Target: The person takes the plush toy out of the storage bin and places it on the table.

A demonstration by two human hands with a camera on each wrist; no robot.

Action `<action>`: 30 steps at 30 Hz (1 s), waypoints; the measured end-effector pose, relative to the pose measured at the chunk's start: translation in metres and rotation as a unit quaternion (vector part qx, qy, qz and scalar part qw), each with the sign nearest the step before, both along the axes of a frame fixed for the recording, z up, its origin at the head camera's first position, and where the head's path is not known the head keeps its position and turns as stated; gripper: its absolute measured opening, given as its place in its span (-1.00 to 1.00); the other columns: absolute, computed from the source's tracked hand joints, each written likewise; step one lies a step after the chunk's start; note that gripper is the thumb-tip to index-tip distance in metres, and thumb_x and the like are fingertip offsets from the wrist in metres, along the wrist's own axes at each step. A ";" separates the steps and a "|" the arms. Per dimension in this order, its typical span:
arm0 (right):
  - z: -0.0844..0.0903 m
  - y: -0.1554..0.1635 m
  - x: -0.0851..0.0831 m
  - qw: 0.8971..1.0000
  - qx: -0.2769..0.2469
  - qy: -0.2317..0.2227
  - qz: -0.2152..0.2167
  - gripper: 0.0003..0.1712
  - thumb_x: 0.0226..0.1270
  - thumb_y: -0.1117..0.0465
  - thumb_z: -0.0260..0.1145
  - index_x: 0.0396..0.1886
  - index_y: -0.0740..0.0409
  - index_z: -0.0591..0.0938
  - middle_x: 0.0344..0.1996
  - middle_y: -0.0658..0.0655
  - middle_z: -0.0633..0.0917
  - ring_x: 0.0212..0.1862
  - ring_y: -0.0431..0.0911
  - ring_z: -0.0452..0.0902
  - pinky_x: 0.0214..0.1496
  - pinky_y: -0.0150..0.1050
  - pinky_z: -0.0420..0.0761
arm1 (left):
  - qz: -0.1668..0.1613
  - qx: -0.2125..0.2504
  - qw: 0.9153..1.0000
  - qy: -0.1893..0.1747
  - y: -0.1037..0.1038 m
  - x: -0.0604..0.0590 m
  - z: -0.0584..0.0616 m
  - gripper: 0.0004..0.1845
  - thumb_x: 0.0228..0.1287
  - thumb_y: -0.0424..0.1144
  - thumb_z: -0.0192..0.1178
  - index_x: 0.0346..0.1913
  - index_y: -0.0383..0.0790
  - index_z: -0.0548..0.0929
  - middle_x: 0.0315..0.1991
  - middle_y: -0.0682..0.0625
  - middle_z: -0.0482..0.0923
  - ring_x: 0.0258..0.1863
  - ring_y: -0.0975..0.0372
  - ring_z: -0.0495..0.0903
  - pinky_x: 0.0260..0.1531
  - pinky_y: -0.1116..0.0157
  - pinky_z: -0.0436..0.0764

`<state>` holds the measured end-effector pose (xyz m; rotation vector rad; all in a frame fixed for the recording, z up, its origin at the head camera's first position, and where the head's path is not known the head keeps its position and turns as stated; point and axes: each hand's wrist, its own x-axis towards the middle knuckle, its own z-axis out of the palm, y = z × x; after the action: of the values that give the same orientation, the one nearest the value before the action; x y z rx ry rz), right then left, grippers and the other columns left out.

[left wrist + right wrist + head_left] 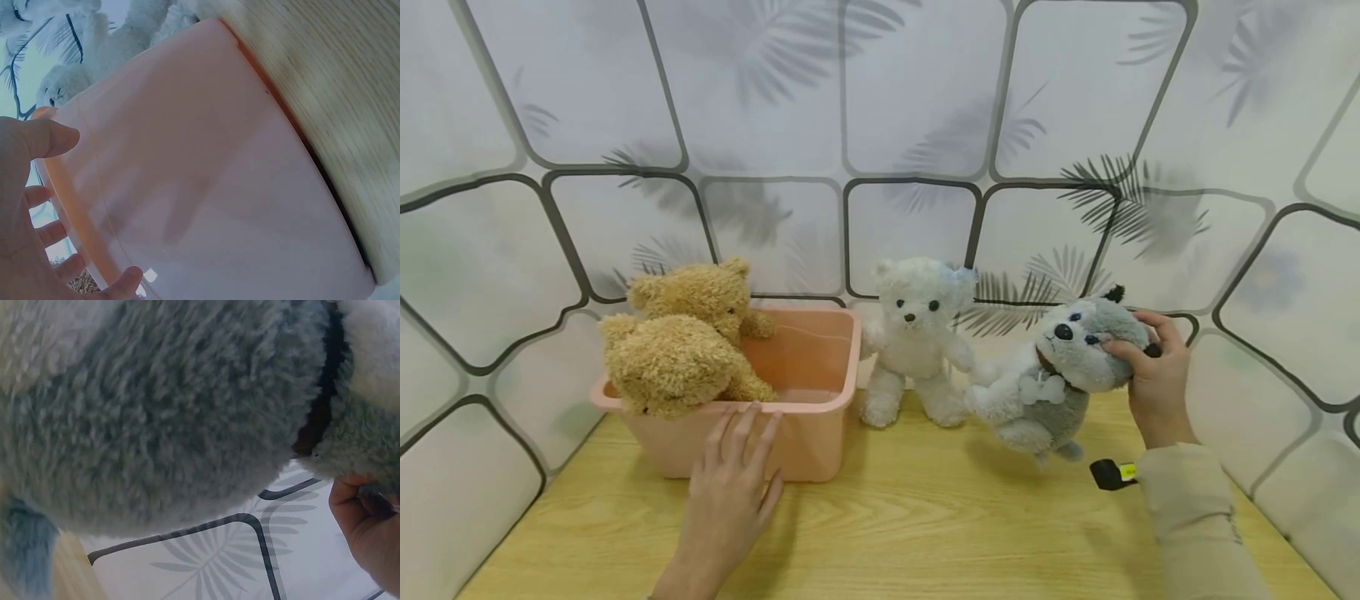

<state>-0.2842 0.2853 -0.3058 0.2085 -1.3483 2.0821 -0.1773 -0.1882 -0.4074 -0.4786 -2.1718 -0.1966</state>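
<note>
My right hand point(1161, 383) grips a grey and white plush husky point(1060, 408) by the side of its head, thumb on the cheek. The husky tilts to the left, with a bone-shaped tag at its neck. Its furry grey body point(175, 425) fills most of the right wrist view. My left hand point(730, 479) rests against the front of a pink plastic bin point(808, 446), fingers extended, tips at the rim. In the left wrist view its thumb point(56, 137) lies near the bin's corner. Two tan teddy bears point(662, 367) lie in the bin's left part.
A white teddy bear point(917, 342) sits upright against the patterned backdrop, between bin and husky. Beside the right sleeve shows a small black item point(1107, 474) with a yellow label. Patterned walls point(917, 233) enclose the wooden table point(925, 533) at back and sides.
</note>
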 end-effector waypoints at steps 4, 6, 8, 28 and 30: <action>-0.001 -0.001 -0.003 0.997 0.064 -0.019 -0.035 -0.50 0.04 0.78 0.26 -0.14 0.22 0.70 -0.24 0.04 0.69 -0.10 -0.11 0.54 -0.16 -0.45 0.59 | 0.003 0.001 1.000 -0.003 0.000 0.001 0.000 -0.30 0.59 0.15 -0.47 0.43 -0.22 0.40 0.34 -0.32 0.33 0.25 -0.30 0.33 -0.22 -0.31 0.60; -0.001 -0.002 -0.004 0.995 0.085 -0.026 -0.047 -0.49 0.04 0.76 0.29 -0.12 0.20 0.71 -0.24 0.02 0.69 -0.09 -0.12 0.53 -0.14 -0.46 0.57 | 0.002 0.002 1.000 -0.002 0.000 0.001 0.000 -0.29 0.60 0.17 -0.50 0.42 -0.21 0.42 0.33 -0.32 0.33 0.25 -0.30 0.33 -0.22 -0.30 0.60; -0.002 -0.003 -0.006 0.993 0.101 -0.031 -0.051 -0.49 0.05 0.75 0.31 -0.10 0.19 0.71 -0.22 0.01 0.68 -0.08 -0.13 0.52 -0.14 -0.47 0.56 | 0.002 0.003 1.000 0.000 0.000 0.001 0.000 -0.29 0.60 0.16 -0.49 0.40 -0.21 0.43 0.33 -0.31 0.34 0.24 -0.29 0.34 -0.23 -0.30 0.61; -0.013 -0.009 -0.026 0.943 0.323 -0.065 -0.051 -0.56 0.29 0.44 0.42 0.10 0.01 0.62 -0.05 -0.13 0.50 -0.04 -0.27 0.44 -0.12 -0.54 0.51 | 0.002 -0.003 1.000 0.006 0.000 0.000 0.000 -0.27 0.61 0.18 -0.52 0.43 -0.22 0.41 0.32 -0.33 0.35 0.25 -0.30 0.33 -0.20 -0.29 0.62; -0.013 -0.011 -0.028 0.940 0.332 -0.062 -0.041 -0.56 0.28 0.45 0.41 0.11 0.07 0.60 -0.08 -0.09 0.50 -0.06 -0.26 0.46 -0.14 -0.54 0.52 | 0.002 -0.002 1.000 0.006 0.000 0.000 0.000 -0.27 0.61 0.18 -0.52 0.43 -0.22 0.41 0.32 -0.33 0.36 0.26 -0.29 0.33 -0.19 -0.30 0.61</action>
<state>-0.3124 0.2747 -0.3192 0.2967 -2.0647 1.5222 -0.1775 -0.1884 -0.4077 -0.4758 -2.1620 -0.1857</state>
